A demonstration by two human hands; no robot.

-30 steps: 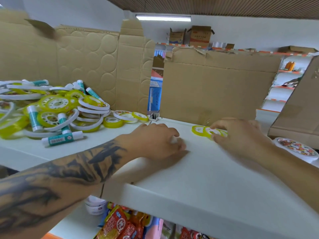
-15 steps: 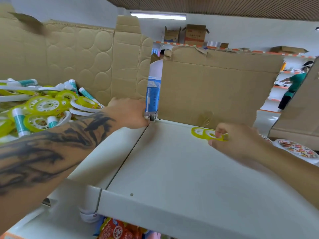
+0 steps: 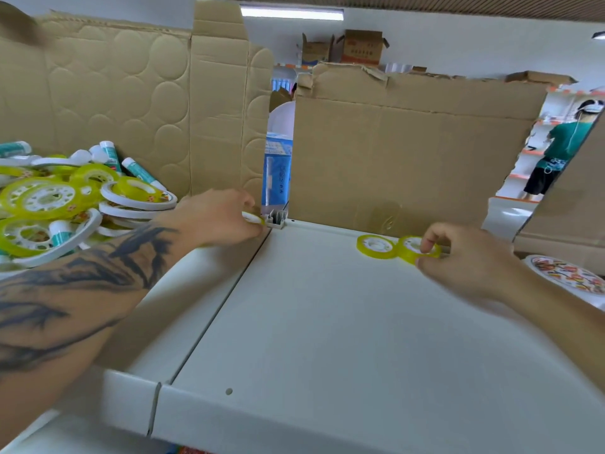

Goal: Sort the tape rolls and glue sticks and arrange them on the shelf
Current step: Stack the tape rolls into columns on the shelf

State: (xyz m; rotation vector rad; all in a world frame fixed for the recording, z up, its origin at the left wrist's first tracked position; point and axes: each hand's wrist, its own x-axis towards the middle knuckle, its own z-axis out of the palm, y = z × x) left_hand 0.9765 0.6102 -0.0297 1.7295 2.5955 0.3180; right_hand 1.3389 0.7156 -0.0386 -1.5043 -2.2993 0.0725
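White shelf (image 3: pixel 327 322), cardboard sheets (image 3: pixel 409 152) propped along the back, shop aisle visible through the gaps. Seam between two shelf panels runs from 7 o'clock up to 12.

Left hand (image 3: pixel 222 217) at 11 o'clock, fingers curled round a small yellow tape roll (image 3: pixel 253 219) at the edge of the mixed pile (image 3: pixel 65 204) of tape rolls and glue sticks at 9–10 o'clock. Right hand (image 3: pixel 458 257) at 2 o'clock, pinching a second yellow roll (image 3: pixel 414 252) that touches a placed roll (image 3: pixel 375 246). So far only those two make up the sorted row; the bulk of the pile is unsorted.

Risks, my read:
- Pile is heaped loosely; pulling from its edge could let rolls or round glue sticks (image 3: pixel 140 173) slide toward the shelf front.
- Right-hand roll is tilted; set down skewed, it nudges its neighbour out of line.
- Backing cardboard is only leaning; a knuckle bump could tip it.
- Both hands working apart, eyes can't cover both.
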